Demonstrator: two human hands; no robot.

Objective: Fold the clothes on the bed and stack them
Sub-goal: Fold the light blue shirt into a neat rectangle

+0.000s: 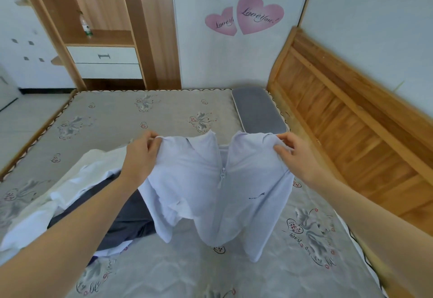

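At the far left a wooden shelf unit point(93, 28) stands against the wall, with a bottle point(86, 25) bearing a green label on one shelf and two white drawers point(104, 62) below; the label's writing is too small to read. On the bed point(145, 115), whose grey cover is printed with flowers, small hearts and script too distorted to read, a heap of clothes lies at the left: a white garment point(70, 180) partly over a dark grey garment point(121, 218).

The left hand point(143, 154) pinches one shoulder of a pale lilac zip-neck top point(220, 194) between thumb and curled fingers. The top hangs spread between both hands above the middle of the bed, collar uppermost and open, zip partly down, its lower hem drooping toward the cover. A small dark logo sits on the chest at the right side, too small to read. The right hand point(297, 154) grasps the other shoulder in the same pinching grip.

On the white wall behind, two pink heart stickers point(246, 15) read "Love You!" in script. A grey pillow point(257, 110) lies at the far right corner of the bed, just beside the wooden headboard point(346, 122) running along the right.
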